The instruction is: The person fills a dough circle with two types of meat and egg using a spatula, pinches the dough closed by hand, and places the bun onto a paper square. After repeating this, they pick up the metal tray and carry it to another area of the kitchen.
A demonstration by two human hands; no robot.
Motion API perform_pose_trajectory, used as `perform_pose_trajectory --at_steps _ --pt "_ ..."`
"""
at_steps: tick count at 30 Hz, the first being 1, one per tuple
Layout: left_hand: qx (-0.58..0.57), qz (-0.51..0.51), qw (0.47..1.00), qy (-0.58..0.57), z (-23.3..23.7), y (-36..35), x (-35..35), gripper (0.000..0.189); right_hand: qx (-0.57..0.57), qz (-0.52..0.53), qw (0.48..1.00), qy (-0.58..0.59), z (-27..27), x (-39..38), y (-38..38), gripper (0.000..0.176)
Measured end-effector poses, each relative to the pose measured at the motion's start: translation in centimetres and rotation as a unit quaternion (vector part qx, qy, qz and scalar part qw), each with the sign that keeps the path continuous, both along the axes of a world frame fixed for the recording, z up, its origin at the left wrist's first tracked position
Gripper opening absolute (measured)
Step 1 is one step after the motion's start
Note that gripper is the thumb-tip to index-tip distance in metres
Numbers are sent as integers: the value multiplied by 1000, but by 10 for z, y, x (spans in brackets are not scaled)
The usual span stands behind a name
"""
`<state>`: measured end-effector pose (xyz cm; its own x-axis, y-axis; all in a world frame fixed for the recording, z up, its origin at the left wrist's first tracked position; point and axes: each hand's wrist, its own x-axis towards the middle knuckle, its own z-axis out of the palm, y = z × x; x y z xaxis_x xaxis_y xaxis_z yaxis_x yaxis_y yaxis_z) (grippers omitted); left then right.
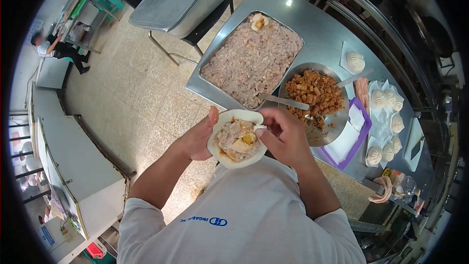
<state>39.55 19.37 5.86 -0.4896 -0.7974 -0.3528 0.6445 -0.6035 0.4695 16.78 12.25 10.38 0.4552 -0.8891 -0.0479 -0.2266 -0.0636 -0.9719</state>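
- Across the frame from twelve to four o'clock runs the steel desk [320, 32], which carries all the food.
- At twelve o'clock of the hands sits a rectangular tray [209, 66], heaped with pale minced filling.
- At two o'clock of the hands, touching that tray, is a round bowl [317, 138] of brown, chunky filling. A metal spatula [284, 101] lies across both rims.
- At three o'clock, well apart from the hands, finished buns [386, 99] sit on paper squares.
- Near the frame's centre, off the desk and above the floor, the left hand [198, 139] cups the dough wrapper [233, 113] from below, with its thumb up on the rim at eleven o'clock.
- The right hand [286, 139] is narrowed, thumb and forefinger nipping the wrapper's edge at three o'clock.
- A mound of mixed filling [237, 141] already lies in the open wrapper.
- The step in hand looks like the first pleat of closing. The next move likely calls for turning the wrapper in the palm and gathering the rim without squeezing filling over the edge.
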Motion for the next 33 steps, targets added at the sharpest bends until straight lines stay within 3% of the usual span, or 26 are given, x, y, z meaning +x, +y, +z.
perform_pose_trajectory --at_steps 5,9,11,14,17,20,23,26,29,33 --pt "11 -26 998 -48 10 -5 1 86 -141 102 983 63 -20 -8 -2 15" --pt "-42 -33 996 -65 18 -6 -1 84 -125 94 984 85 -3 -7 2 16" --pt "-48 -40 996 -66 21 -9 -1 83 -71 25 996 56 5 1 3 13" --pt "-57 -81 991 -88 28 -16 0 88 -41 57 995 67 4 3 0 13" --pt "-52 -109 986 -115 35 -20 6 95 -103 54 990 74 -9 -1 3 12" --pt "-48 -69 993 -84 34 -12 14 107 -120 61 988 69 0 -7 9 10" --pt "63 131 989 35 -5 16 -19 124 -128 69 984 101 -9 -1 12 8" --pt "-14 152 987 58 -22 22 -34 118 -98 4 992 83 -1 6 15 8" --pt "-73 140 985 65 -25 23 -29 113 -33 24 998 49 2 7 8 9" --pt "-57 86 994 -19 -10 17 -16 109 -133 64 986 81 -6 3 4 11"
